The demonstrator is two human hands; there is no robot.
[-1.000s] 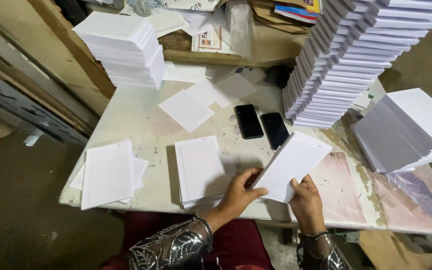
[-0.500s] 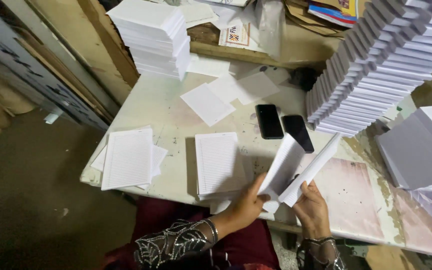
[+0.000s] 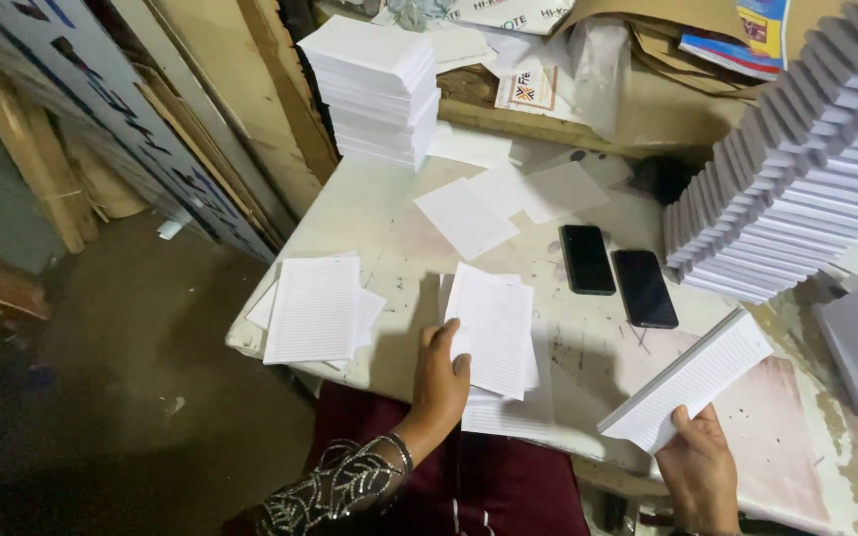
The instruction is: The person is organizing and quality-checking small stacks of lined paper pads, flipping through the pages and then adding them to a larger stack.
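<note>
My left hand [image 3: 441,377] grips the lower left edge of a thin bundle of lined white sheets [image 3: 495,326], which lies on a pile of the same sheets [image 3: 503,409] at the table's near edge. My right hand [image 3: 699,467] holds a thicker bundle of lined sheets [image 3: 689,381] by its lower end, lifted and tilted up to the right above the table.
A second pile of lined sheets [image 3: 316,309] lies at the left of the white table [image 3: 379,213]. Two black phones [image 3: 616,272] lie side by side. A tall paper stack [image 3: 377,89] stands at the back, stacked booklets [image 3: 796,169] at the right, loose sheets [image 3: 469,216] between.
The bundle that both hands held has been split. My left hand carried a thin part down onto the near pile, while my right hand kept the rest and moved right.
</note>
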